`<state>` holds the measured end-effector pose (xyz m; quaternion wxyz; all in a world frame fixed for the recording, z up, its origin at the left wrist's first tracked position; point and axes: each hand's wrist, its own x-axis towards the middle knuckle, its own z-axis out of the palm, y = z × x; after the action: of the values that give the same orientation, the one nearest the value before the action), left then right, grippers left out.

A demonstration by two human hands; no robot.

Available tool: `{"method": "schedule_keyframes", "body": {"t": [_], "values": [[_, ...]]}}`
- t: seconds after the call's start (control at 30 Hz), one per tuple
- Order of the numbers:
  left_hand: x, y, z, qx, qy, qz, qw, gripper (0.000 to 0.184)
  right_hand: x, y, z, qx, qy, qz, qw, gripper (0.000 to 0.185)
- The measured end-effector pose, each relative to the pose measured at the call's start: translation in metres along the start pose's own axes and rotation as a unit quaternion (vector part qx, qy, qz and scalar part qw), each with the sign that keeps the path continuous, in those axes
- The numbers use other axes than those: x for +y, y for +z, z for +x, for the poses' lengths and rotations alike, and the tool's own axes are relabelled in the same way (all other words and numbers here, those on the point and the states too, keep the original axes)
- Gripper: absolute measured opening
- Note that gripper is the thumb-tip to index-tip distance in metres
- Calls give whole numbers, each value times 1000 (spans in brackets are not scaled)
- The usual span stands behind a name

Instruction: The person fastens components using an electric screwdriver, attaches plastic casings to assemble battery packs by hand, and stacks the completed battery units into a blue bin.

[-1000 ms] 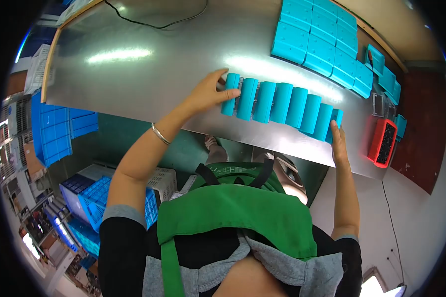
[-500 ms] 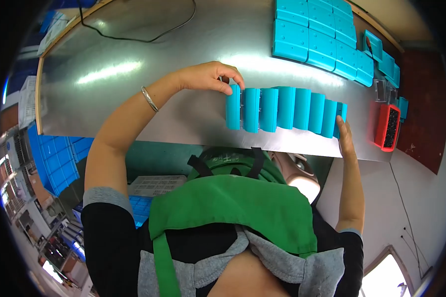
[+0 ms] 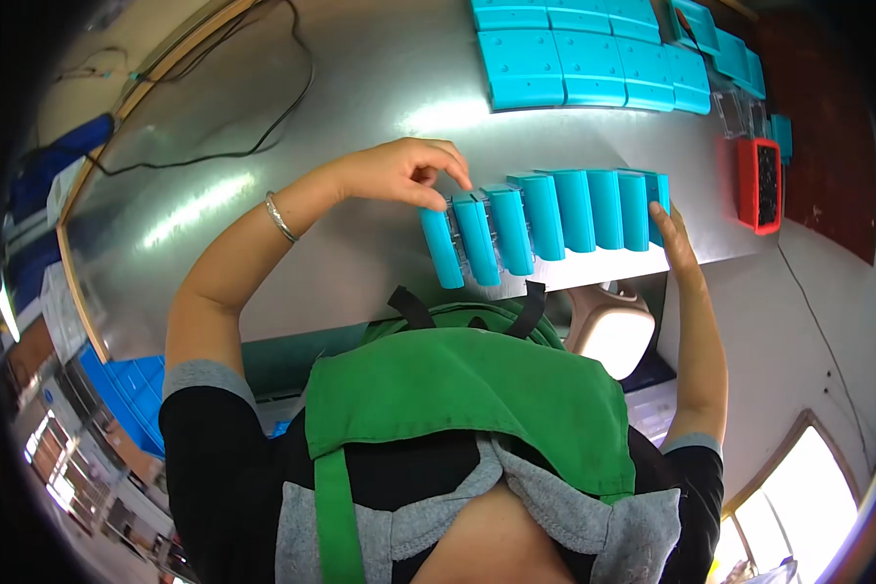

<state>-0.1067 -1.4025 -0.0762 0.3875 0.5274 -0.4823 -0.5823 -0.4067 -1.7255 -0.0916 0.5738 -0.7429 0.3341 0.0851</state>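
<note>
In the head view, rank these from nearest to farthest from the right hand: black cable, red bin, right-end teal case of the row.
1. Right-end teal case: at the right hand's fingers.
2. Red bin: just to the right.
3. Black cable: far left.

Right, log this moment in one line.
left hand: at row's left end | right hand: at row's right end | teal cases: in row on metal table

The only view is from a camera on the person's head. It looks forward and steeply down, over the green apron [image 3: 477, 409], to both hands [image 3: 404, 173] on the metal worktop [image 3: 360, 107]. The chest is very near; the worktop lies farther.
</note>
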Motion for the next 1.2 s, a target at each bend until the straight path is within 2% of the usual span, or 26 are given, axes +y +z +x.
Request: {"method": "schedule_keyframes", "body": {"t": [0.03, 0.13, 0.2, 0.33, 0.43, 0.53, 0.57, 0.6, 0.63, 0.67, 0.73, 0.77, 0.83, 0.87, 0.97, 1.2], "values": [[4, 0, 9, -25, 18, 49, 998, 33, 1, 0, 1, 5, 3, 2, 1000, 73], [12, -1, 32, -121, 18, 84, 989, 30, -3, 3, -2, 18, 23, 5, 1000, 75], [8, -4, 42, -149, 54, 99, 982, 26, -1, 4, -2, 26, 35, 14, 999, 78], [-1, -4, 50, -172, 110, 135, 970, 20, 1, 7, -3, 48, 49, 14, 998, 82], [2, -5, 52, -176, 115, 195, 958, 23, 2, 8, -3, 58, 57, 13, 997, 84], [7, -3, 39, -102, 52, 83, 990, 32, 3, 7, -3, 48, 52, 9, 997, 86], [12, -2, 27, -15, 47, 68, 996, 40, 4, 7, -3, 44, 47, 7, 998, 87], [8, 4, 11, 104, 29, -12, 994, 41, 4, 7, -4, 41, 46, 3, 998, 85], [-1, 15, -7, 222, 11, -93, 971, 43, 4, 7, -5, 32, 41, 14, 999, 83], [-12, 34, -26, 325, -30, -87, 941, 49, 4, 7, -5, 21, 36, 25, 999, 82], [-32, 79, -59, 358, -150, -191, 902, 56, 7, 5, -3, -8, 25, 43, 999, 81], [-27, 104, -65, 330, -199, -232, 893, 68, 2, 7, -2, -17, 17, 29, 999, 83], [-19, 149, -51, 372, -123, -228, 891, 81, -7, 19, -3, -18, 4, -7, 1000, 89], [-18, 154, -53, 401, -130, -236, 876, 90, -11, 29, -1, -18, -2, -22, 1000, 89], [-17, 150, -89, 439, -138, -272, 845, 90, -34, 65, 7, -38, -31, -45, 998, 84], [-54, 152, -225, 505, -174, -222, 816, 83, -92, 203, 31, -104, -71, -76, 989, 84]]}}
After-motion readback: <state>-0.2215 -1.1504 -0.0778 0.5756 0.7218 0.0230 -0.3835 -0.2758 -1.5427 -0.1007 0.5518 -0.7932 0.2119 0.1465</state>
